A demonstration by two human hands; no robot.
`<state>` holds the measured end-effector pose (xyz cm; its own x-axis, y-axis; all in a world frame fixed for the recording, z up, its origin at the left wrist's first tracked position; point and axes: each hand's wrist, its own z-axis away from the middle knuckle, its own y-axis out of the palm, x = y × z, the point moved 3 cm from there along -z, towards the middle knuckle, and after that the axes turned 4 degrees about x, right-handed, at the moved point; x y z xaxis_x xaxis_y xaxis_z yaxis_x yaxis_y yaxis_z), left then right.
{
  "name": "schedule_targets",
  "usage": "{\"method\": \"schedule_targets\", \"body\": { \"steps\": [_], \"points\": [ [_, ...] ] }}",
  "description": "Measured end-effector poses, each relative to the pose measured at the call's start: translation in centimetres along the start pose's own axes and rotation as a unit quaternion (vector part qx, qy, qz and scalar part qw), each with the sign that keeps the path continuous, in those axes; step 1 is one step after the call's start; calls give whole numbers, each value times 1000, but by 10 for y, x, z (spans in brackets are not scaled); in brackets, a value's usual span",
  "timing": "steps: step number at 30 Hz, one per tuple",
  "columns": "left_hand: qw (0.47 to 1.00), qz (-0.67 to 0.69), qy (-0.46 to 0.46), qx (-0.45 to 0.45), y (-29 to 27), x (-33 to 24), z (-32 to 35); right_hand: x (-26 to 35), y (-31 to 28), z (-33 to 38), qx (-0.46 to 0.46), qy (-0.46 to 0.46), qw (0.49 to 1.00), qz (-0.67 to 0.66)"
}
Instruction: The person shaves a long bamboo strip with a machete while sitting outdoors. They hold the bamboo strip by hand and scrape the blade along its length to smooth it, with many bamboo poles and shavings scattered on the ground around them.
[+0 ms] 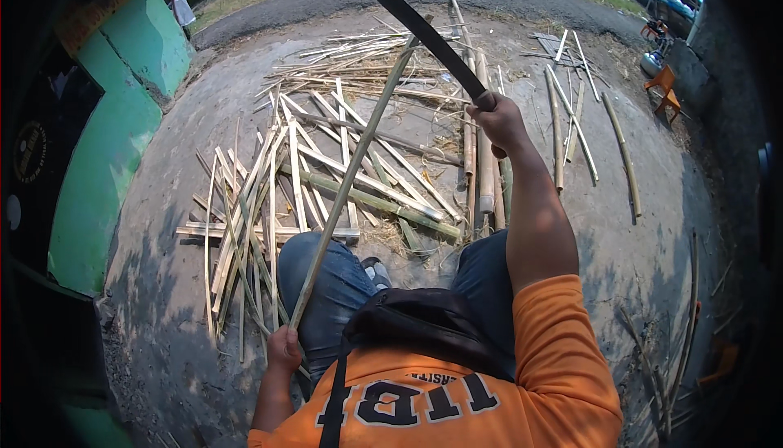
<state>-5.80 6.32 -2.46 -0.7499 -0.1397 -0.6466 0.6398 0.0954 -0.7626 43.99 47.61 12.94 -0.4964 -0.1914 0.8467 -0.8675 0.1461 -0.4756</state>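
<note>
My right hand (500, 124) is closed round the handle of a machete (428, 36), raised in front of me with its dark, broad blade slanting up to the left. Low on the left, my left hand (285, 347) grips the near end of a long bamboo strip (347, 183). The strip runs up and away past my left knee, and its far end lies close to the blade; whether they touch I cannot tell. Split bamboo pieces (298, 175) lie heaped on the ground beyond my knees, with a thicker green bamboo length (383, 203) among them.
Whole bamboo poles (487, 154) lie ahead, slightly right, with more poles (621, 154) farther right. Another pile of thin strips (351, 68) lies toward the road (326, 9). A green wall (106, 146) stands at left, an orange chair (665, 89) at far right. A black waist bag (424, 326) rests across my lap.
</note>
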Motion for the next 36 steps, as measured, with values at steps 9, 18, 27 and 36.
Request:
{"method": "schedule_targets", "body": {
  "steps": [9,18,27,36],
  "points": [
    [1000,-6,-23,3,0,1,-2,-13,-7,6,24,54,995,-82],
    [999,-11,-32,2,-1,-2,-3,-4,3,6,37,77,988,-126],
    [1000,-1,-30,5,-4,-4,0,0,28,6,72,81,985,-137],
    [999,-1,-35,11,-1,-2,3,18,41,23,174,10,985,5]
  ]
}}
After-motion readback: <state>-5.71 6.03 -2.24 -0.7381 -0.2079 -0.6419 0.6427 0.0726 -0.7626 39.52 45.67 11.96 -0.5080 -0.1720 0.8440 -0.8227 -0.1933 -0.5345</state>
